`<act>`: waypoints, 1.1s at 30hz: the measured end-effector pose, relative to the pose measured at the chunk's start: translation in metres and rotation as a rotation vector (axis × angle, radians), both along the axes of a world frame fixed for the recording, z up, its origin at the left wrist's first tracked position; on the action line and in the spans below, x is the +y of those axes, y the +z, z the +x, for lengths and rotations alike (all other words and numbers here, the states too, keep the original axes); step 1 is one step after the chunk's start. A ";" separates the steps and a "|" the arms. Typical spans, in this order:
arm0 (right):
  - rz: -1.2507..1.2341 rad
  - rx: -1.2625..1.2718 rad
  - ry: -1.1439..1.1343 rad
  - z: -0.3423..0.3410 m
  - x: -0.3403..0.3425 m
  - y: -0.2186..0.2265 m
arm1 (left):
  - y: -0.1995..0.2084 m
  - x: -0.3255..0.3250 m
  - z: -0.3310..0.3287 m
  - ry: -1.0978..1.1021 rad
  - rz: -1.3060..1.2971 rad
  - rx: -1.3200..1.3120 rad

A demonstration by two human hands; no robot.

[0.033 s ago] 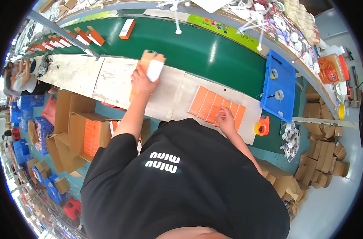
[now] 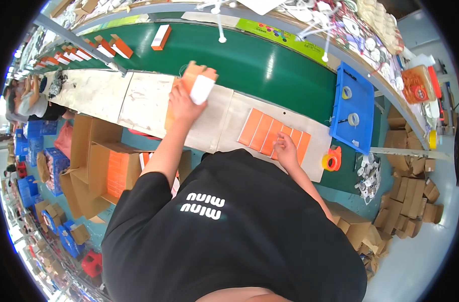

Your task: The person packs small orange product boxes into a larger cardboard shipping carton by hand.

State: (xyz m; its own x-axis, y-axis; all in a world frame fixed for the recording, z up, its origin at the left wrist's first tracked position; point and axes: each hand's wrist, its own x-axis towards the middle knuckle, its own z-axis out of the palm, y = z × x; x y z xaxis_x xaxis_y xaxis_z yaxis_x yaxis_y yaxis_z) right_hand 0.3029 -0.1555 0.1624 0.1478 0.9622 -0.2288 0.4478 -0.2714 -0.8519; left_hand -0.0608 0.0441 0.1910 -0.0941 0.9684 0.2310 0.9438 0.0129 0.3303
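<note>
Grasping an orange-and-white carton (image 2: 202, 90) over the pale bench (image 2: 217, 123), the left hand (image 2: 185, 104) appears to be positioning it, the next move calling for care around its raised flaps, while the right hand (image 2: 286, 149) curls above the orange boxes (image 2: 256, 132), its grip impossible to tell.

Grip of L hand (image 2: 185, 106) on open orange/white box (image 2: 203, 90) is partly hidden by back of hand; contents can't be made out. Orange piece (image 2: 170, 116) under L hand is mostly covered, can't be told if same box. Contact btw R hand (image 2: 286, 147) and orange boxes (image 2: 254, 130) can't be confirmed. Near edge of worktop (image 2: 151, 103) is blocked by blk shirt (image 2: 269, 226). Open carton (image 2: 83, 151) is partly masked by L sleeve (image 2: 148, 190). White sheet (image 2: 263, 6) is cut by top edge. Far-L ppl (image 2: 30, 100) are blurred.
</note>
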 end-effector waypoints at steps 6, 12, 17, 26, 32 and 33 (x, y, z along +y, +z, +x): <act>0.181 0.834 -0.049 -0.036 0.026 0.126 | 0.118 -0.120 0.095 -0.638 0.298 -0.100; 0.447 0.787 0.127 0.009 0.022 0.162 | 0.151 -0.137 0.119 -0.860 -0.360 -0.553; 0.482 1.041 0.475 0.032 0.005 0.187 | 0.182 -0.150 0.143 -1.180 -0.907 -1.180; 1.124 -0.228 0.248 0.033 -0.024 0.231 | 0.174 -0.175 0.167 -1.022 -0.766 -1.180; 1.151 -0.198 0.233 0.026 -0.030 0.217 | 0.171 -0.178 0.174 -1.038 -0.753 -1.163; 1.154 -0.202 0.226 0.025 -0.032 0.214 | 0.171 -0.179 0.175 -1.023 -0.766 -1.189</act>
State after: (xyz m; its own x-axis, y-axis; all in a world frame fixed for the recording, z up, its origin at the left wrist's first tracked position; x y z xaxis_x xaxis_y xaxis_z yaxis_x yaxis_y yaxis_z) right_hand 0.3280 -0.1871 0.3764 -0.1180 0.5934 0.7962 0.5411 0.7107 -0.4495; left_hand 0.1145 -0.1353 0.3619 0.8086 0.5883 -0.0030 -0.0605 0.0882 0.9943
